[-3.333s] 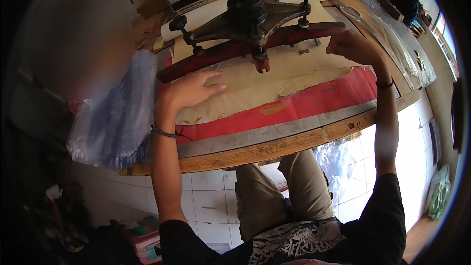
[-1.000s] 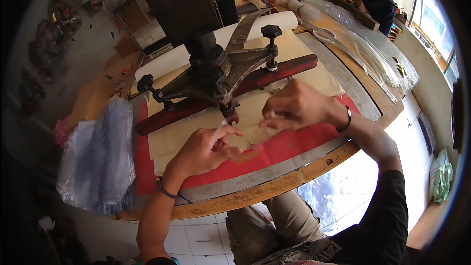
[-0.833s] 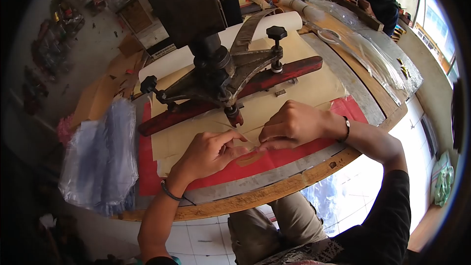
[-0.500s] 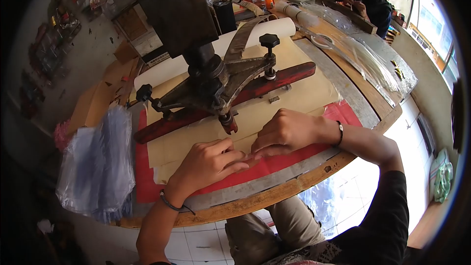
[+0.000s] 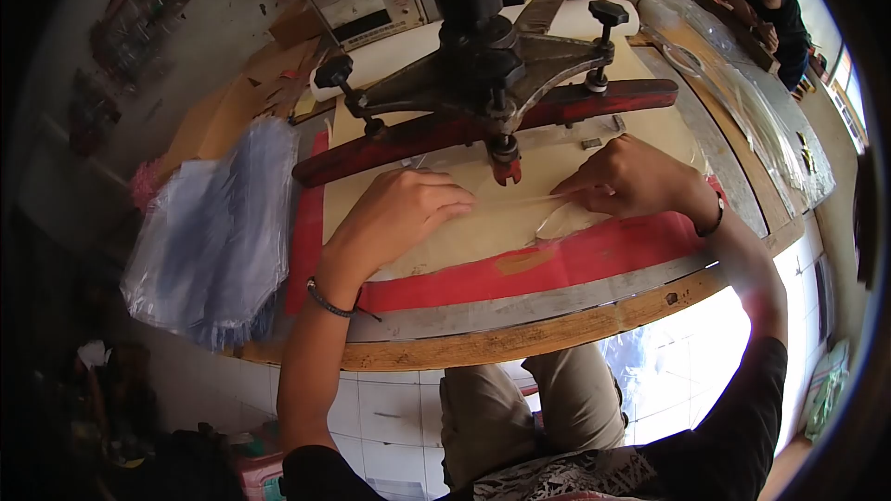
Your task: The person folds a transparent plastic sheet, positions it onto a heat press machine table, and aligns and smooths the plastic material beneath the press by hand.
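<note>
My left hand is closed, its fingertips pinching one side of a thin clear plastic piece. The other side is in the bent fingers of my right hand. The plastic spans the gap between both hands, just above a cream sheet; its outline is hard to make out. Beneath the cream sheet lies a red sheet, showing along the front. Behind my hands, a dark red press bar hangs from a metal bracket with black knobs. A small metal piece rests near my right hand.
A stack of clear plastic sleeves hangs over the table's left side. Behind the press are a white roll and a control box. Clear strips lie to the right. Another person sits at the back right.
My hands have moved apart and farther over the cream sheet, with the clear plastic now stretched between them. The head view has shifted, showing the control box and more of my lap.
</note>
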Demonstrator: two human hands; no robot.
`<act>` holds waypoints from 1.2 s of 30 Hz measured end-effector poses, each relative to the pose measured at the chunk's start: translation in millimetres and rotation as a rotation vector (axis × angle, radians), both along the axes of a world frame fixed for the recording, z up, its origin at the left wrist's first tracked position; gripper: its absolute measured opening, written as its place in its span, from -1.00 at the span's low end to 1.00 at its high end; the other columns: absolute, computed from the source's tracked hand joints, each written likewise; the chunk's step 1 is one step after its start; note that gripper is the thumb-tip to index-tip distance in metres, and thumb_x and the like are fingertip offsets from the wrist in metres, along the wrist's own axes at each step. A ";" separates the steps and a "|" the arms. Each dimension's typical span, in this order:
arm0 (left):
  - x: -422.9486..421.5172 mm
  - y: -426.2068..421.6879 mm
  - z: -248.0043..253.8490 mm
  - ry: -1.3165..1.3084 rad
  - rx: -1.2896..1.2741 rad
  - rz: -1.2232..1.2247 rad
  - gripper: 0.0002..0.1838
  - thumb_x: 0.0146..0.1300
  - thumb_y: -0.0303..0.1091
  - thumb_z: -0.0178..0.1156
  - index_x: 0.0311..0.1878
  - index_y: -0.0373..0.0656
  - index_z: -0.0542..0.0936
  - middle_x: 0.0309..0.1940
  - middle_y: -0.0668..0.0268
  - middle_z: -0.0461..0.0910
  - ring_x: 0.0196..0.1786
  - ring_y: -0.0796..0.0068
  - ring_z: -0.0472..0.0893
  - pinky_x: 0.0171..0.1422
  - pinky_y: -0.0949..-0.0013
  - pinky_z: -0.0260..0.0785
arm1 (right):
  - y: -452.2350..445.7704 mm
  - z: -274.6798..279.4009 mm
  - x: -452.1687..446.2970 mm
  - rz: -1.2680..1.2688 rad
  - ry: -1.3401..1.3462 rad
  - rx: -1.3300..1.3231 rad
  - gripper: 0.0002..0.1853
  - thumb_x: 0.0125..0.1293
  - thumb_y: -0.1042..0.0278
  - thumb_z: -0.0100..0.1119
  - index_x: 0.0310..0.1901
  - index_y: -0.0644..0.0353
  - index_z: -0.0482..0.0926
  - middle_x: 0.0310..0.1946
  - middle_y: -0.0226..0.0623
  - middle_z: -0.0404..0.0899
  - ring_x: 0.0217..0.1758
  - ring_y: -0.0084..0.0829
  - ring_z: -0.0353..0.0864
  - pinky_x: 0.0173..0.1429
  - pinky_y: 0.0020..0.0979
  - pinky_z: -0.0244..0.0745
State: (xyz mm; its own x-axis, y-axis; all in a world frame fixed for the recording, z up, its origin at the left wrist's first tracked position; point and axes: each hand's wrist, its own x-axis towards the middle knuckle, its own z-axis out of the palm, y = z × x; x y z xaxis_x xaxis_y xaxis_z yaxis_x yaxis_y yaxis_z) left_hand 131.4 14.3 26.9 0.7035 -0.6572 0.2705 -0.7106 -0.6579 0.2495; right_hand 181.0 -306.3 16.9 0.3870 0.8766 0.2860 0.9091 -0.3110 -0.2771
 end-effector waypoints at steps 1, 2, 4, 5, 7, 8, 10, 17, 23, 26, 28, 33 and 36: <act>-0.1 0.9 -0.7 0.005 -0.005 -0.005 -0.84 0.19 -0.34 0.32 -0.19 -0.15 0.75 -0.32 0.24 0.67 -0.23 0.20 0.64 -0.06 0.24 0.50 | 0.8 1.1 -0.4 -0.010 0.007 -0.003 -0.72 0.11 0.49 0.30 -0.10 0.11 0.75 -0.39 -0.23 0.72 -0.45 -0.30 0.67 -0.33 -0.32 0.54; -0.4 2.6 0.2 -0.021 -0.004 -0.007 -0.85 0.19 -0.35 0.32 -0.21 -0.15 0.75 -0.32 0.24 0.65 -0.24 0.20 0.64 -0.07 0.23 0.50 | 0.5 4.1 -1.9 -0.024 0.013 -0.007 -0.73 0.11 0.48 0.30 -0.10 0.11 0.75 -0.40 -0.23 0.71 -0.46 -0.30 0.66 -0.34 -0.32 0.53; -0.7 3.2 4.2 -0.075 -0.004 -0.019 -0.88 0.17 -0.36 0.32 -0.25 -0.14 0.75 -0.33 0.24 0.62 -0.26 0.19 0.64 -0.10 0.23 0.51 | -0.7 9.8 -3.4 -0.057 0.013 -0.020 -0.74 0.12 0.47 0.31 -0.12 0.10 0.75 -0.43 -0.25 0.70 -0.46 -0.31 0.64 -0.33 -0.31 0.52; -1.7 3.2 6.6 -0.103 0.008 0.001 -0.88 0.16 -0.37 0.34 -0.26 -0.14 0.75 -0.34 0.25 0.60 -0.27 0.20 0.64 -0.11 0.22 0.51 | -1.9 12.3 -3.6 -0.075 0.007 -0.028 -0.76 0.12 0.46 0.32 -0.13 0.09 0.75 -0.44 -0.25 0.69 -0.44 -0.32 0.64 -0.32 -0.31 0.51; -3.9 3.3 11.9 -0.163 0.032 0.037 -0.89 0.12 -0.38 0.36 -0.27 -0.13 0.75 -0.34 0.26 0.56 -0.30 0.21 0.63 -0.13 0.22 0.51 | -4.6 16.6 -4.8 -0.089 -0.023 -0.035 -0.80 0.13 0.42 0.35 -0.17 0.06 0.76 -0.45 -0.28 0.68 -0.40 -0.33 0.63 -0.30 -0.31 0.51; -5.8 1.9 12.4 -0.144 0.017 0.052 -0.88 0.12 -0.39 0.37 -0.26 -0.11 0.76 -0.34 0.27 0.55 -0.33 0.23 0.62 -0.16 0.22 0.50 | -6.2 18.0 -5.0 -0.083 -0.047 -0.036 -0.82 0.14 0.40 0.37 -0.19 0.05 0.77 -0.45 -0.29 0.67 -0.38 -0.33 0.62 -0.28 -0.31 0.50; -9.6 -2.0 10.4 -0.103 -0.015 0.085 -0.87 0.11 -0.39 0.39 -0.25 -0.08 0.77 -0.36 0.31 0.52 -0.38 0.27 0.61 -0.23 0.23 0.47 | -8.0 19.6 -3.9 -0.061 -0.070 -0.030 -0.87 0.14 0.36 0.39 -0.24 0.03 0.78 -0.46 -0.32 0.66 -0.34 -0.34 0.62 -0.26 -0.31 0.50; -4.4 -6.5 -0.7 -0.074 -0.084 0.006 -0.87 0.09 -0.53 0.35 -0.26 -0.17 0.74 -0.31 0.28 0.56 -0.33 0.28 0.66 -0.25 0.28 0.51 | -10.2 21.6 -1.1 -0.049 -0.084 -0.026 -0.91 0.10 0.32 0.44 -0.34 0.05 0.78 -0.52 -0.41 0.55 -0.33 -0.36 0.59 -0.28 -0.31 0.46; 0.8 -11.4 -13.8 -0.155 -0.190 -0.007 -0.90 0.12 -0.57 0.29 -0.27 -0.26 0.68 -0.26 0.24 0.58 -0.29 0.20 0.68 -0.21 0.24 0.55 | -12.8 30.0 -4.8 -0.220 -0.097 -0.096 -0.94 0.12 0.33 0.41 -0.38 0.06 0.75 -0.52 -0.48 0.60 -0.34 -0.38 0.61 -0.23 -0.31 0.44; 5.3 -17.1 -21.3 -0.187 -0.225 0.036 -0.90 0.13 -0.58 0.27 -0.27 -0.26 0.67 -0.24 0.24 0.60 -0.28 0.19 0.68 -0.20 0.23 0.56 | -13.2 26.4 -6.7 -0.240 -0.146 -0.093 -0.95 0.14 0.33 0.38 -0.37 0.05 0.73 -0.50 -0.48 0.63 -0.34 -0.37 0.63 -0.19 -0.31 0.44; 5.5 -20.6 -23.8 -0.224 -0.211 0.051 -0.89 0.13 -0.59 0.26 -0.26 -0.25 0.67 -0.23 0.24 0.61 -0.27 0.18 0.68 -0.20 0.25 0.57 | -12.1 21.3 -8.1 -0.254 -0.156 -0.117 -0.94 0.18 0.31 0.36 -0.34 0.04 0.72 -0.49 -0.49 0.64 -0.32 -0.36 0.64 -0.16 -0.31 0.45; 10.5 -18.0 -32.7 -0.161 -0.149 0.061 -0.87 0.09 -0.63 0.30 -0.28 -0.22 0.69 -0.28 0.27 0.67 -0.19 0.32 0.71 -0.12 0.36 0.60 | -8.1 21.0 -13.8 -0.308 -0.094 -0.198 -0.90 0.23 0.26 0.33 -0.32 0.06 0.70 -0.41 -0.41 0.65 -0.25 -0.33 0.64 -0.13 -0.28 0.49; 11.3 -19.8 -34.0 -0.149 -0.190 0.055 -0.86 0.07 -0.64 0.31 -0.29 -0.22 0.69 -0.28 0.27 0.68 -0.19 0.33 0.71 -0.11 0.36 0.61 | -10.7 17.4 -13.2 -0.319 -0.088 -0.193 -0.88 0.24 0.26 0.32 -0.32 0.10 0.67 -0.41 -0.36 0.65 -0.29 -0.29 0.65 -0.16 -0.27 0.50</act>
